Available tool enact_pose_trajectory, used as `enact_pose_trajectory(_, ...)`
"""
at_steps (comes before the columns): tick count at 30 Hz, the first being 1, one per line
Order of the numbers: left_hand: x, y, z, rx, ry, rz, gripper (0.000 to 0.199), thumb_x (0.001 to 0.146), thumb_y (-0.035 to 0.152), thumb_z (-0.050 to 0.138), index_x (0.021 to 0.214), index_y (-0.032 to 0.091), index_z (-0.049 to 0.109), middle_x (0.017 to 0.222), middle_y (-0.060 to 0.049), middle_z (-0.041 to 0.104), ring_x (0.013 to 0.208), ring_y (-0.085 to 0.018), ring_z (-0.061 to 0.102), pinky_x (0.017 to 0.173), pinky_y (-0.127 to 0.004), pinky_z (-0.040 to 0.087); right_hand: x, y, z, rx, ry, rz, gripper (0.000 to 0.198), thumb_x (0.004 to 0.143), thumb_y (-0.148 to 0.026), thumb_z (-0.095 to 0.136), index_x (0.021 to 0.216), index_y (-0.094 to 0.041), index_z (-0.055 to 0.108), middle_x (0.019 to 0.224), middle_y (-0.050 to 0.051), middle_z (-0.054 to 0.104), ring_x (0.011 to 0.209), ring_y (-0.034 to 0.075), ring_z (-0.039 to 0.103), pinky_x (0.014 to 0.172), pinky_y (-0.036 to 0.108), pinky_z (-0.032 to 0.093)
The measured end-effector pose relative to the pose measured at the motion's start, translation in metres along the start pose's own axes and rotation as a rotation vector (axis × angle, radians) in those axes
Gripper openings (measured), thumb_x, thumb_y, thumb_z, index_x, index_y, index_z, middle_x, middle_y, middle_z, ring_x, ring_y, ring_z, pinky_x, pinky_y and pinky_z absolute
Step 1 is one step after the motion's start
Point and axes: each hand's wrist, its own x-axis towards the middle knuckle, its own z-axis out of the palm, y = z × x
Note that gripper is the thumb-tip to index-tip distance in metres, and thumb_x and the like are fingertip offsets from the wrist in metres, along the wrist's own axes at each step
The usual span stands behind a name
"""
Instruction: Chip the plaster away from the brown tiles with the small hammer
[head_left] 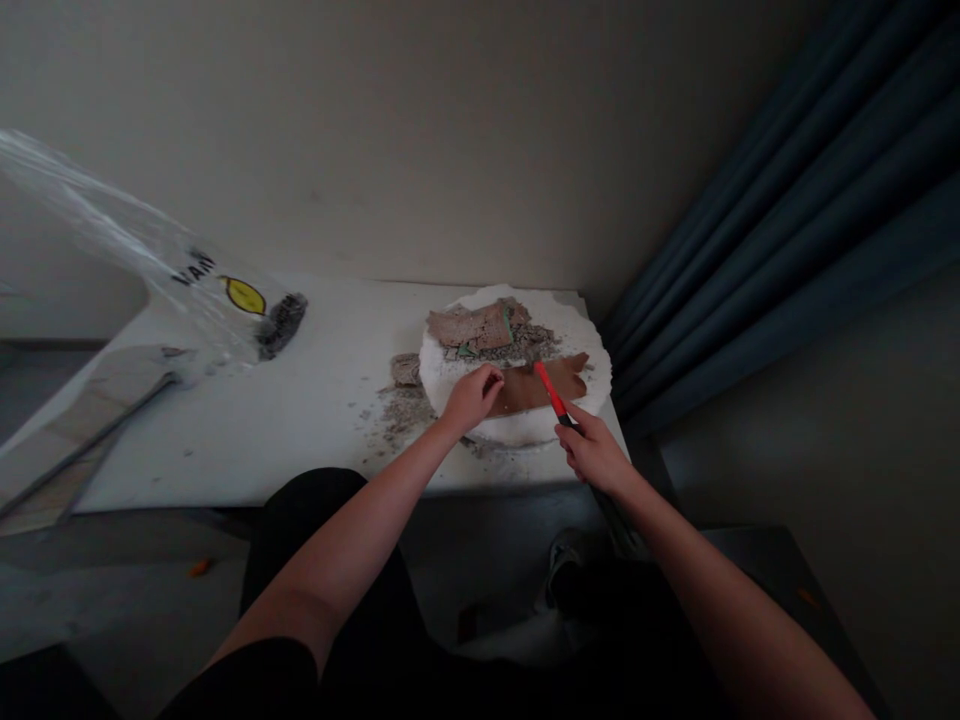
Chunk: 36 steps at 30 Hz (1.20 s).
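Observation:
My right hand point(595, 452) is closed round the black grip of a red-and-black-handled tool point(553, 392). The tool's greyish head lies over the upper edge of a flat brown strip point(536, 388) and is hard to make out against the grey crumbs. At the strip's left end, my left hand point(472, 396) has its fingers curled together; whatever is between them is hidden. Both hands are over a round white board point(517, 428) with a ragged edge. Behind the strip, a cracked pinkish-brown slab point(469, 325) lies on a heap of grey crumbs point(517, 345) with green bits.
A white table point(300, 430) stands against the wall. Grey crumbs and a lump point(406, 369) lie left of the board. Further left are a clear plastic bag point(214, 290) with dark material inside and a dark rod point(90, 440). A blue curtain point(795, 190) hangs at right.

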Motion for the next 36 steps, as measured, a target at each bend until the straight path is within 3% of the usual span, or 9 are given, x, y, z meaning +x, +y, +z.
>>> enact_pose_trajectory(4,-0.001,-0.004,0.003,-0.076,0.043,-0.003,0.024,0.087,0.029,0.055,0.109,0.021,0.050,0.091,-0.003,0.069,0.082,-0.016,0.065,0.075,-0.030,0.050,-0.019,-0.017,0.004,0.115,-0.065,-0.064,0.067,0.087,-0.033,0.054,0.151,-0.023,0.035,0.062,-0.009,0.043,0.037,0.006,0.035,0.031,0.017,0.028)
enact_pose_trajectory(11,-0.002,-0.003,0.005,-0.092,0.089,-0.032,0.041,0.083,0.028,0.062,0.117,0.021,0.041,0.087,-0.001,0.070,0.072,-0.012,0.064,0.067,-0.026,0.047,-0.037,-0.029,0.014,0.189,-0.150,0.014,0.066,0.087,-0.033,0.056,0.150,-0.025,0.037,0.064,-0.008,0.045,0.037,0.006,0.034,0.028,0.017,0.029)
enact_pose_trajectory(25,-0.002,-0.004,0.008,-0.092,0.102,-0.001,0.039,0.081,0.025,0.063,0.112,0.022,0.040,0.081,0.002,0.069,0.064,-0.010,0.057,0.061,-0.024,0.042,-0.034,-0.024,0.019,0.166,-0.119,-0.062,0.064,0.090,-0.030,0.053,0.151,-0.025,0.036,0.063,-0.008,0.044,0.039,0.006,0.036,0.034,0.018,0.031)
enact_pose_trajectory(36,-0.003,-0.003,0.008,-0.100,0.072,-0.035,0.044,0.079,0.024,0.063,0.116,0.021,0.041,0.084,0.001,0.067,0.072,-0.012,0.061,0.068,-0.026,0.046,-0.030,-0.021,0.021,0.108,-0.113,-0.065,0.061,0.089,-0.030,0.053,0.148,-0.026,0.041,0.062,-0.008,0.043,0.040,0.007,0.035,0.036,0.018,0.030)
